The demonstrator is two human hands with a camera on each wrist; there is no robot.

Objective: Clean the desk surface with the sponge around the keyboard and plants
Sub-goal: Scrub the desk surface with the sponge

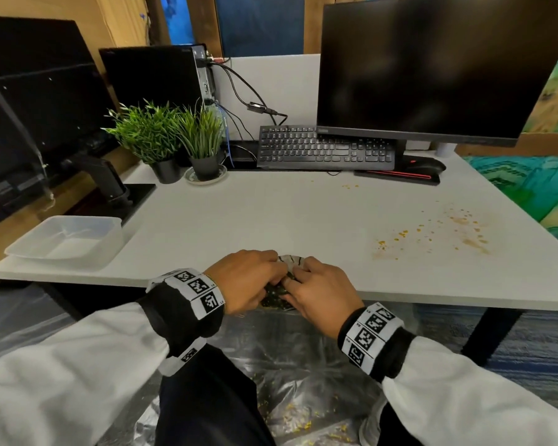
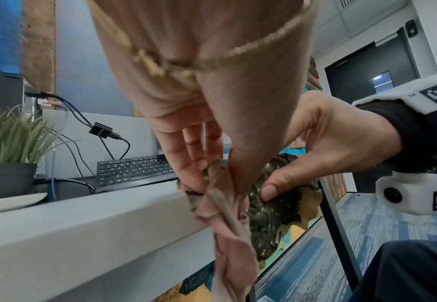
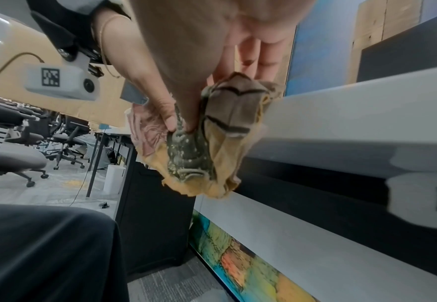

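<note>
Left hand [image 1: 250,278] and right hand [image 1: 322,292] both grip the crumpled cleaning cloth [image 3: 212,143] at the bench [image 1: 271,214] front edge. Yellow stains [image 1: 432,233] lie right of them.

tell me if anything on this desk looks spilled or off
Yes. Yellow-orange crumbs and smears dirty the desk on its right side, with a few specks before the keyboard. Both hands, left hand and right hand, bunch a stained cloth at the front edge.

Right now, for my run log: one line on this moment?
both hands: left hand, right hand bunch cloth | place: desk front edge | yellow stains unwiped
</note>
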